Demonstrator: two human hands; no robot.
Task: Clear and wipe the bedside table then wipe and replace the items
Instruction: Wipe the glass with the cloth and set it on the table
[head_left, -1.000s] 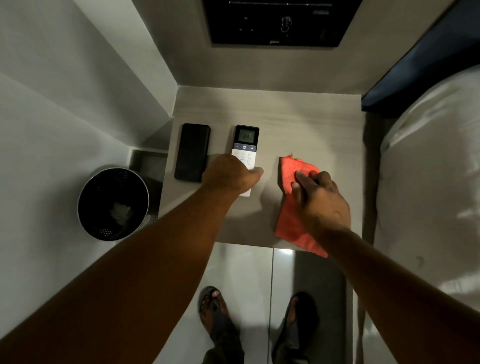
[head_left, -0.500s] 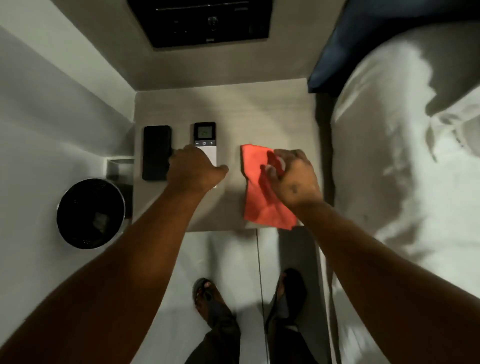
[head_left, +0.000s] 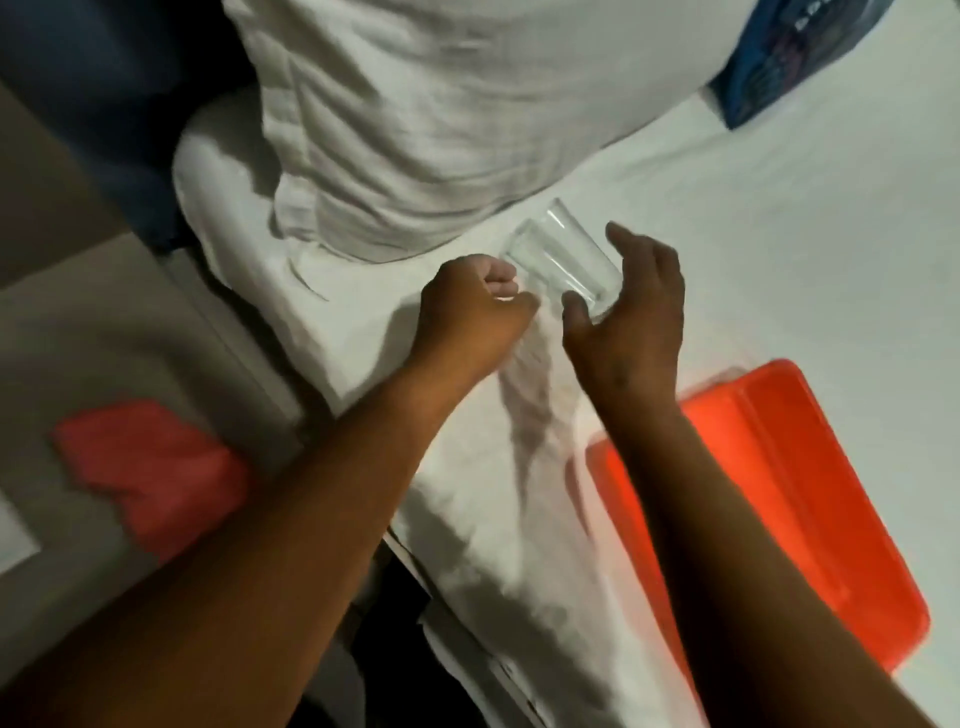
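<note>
A clear drinking glass (head_left: 558, 254) lies tilted on the white bed sheet (head_left: 789, 234), just below the pillow. My right hand (head_left: 634, 312) curls around its base end, thumb under it and fingers over its far side. My left hand (head_left: 467, 317) is a closed fist right beside the glass's rim, with nothing seen in it. The red cloth (head_left: 150, 467) lies loose on the bedside table (head_left: 104, 338) at the left, partly hidden by my left forearm. The phone and the remote are out of view.
An orange tray (head_left: 779, 467) sits on the bed at the lower right, under my right forearm. A white pillow (head_left: 441, 104) fills the top of the view, and a blue packet (head_left: 779, 57) lies at the top right. A dark gap separates bed and table.
The view swung right from the table to the bed. My right hand let go of the red cloth and my left hand left the remote; both now reach the glass on the bed.
</note>
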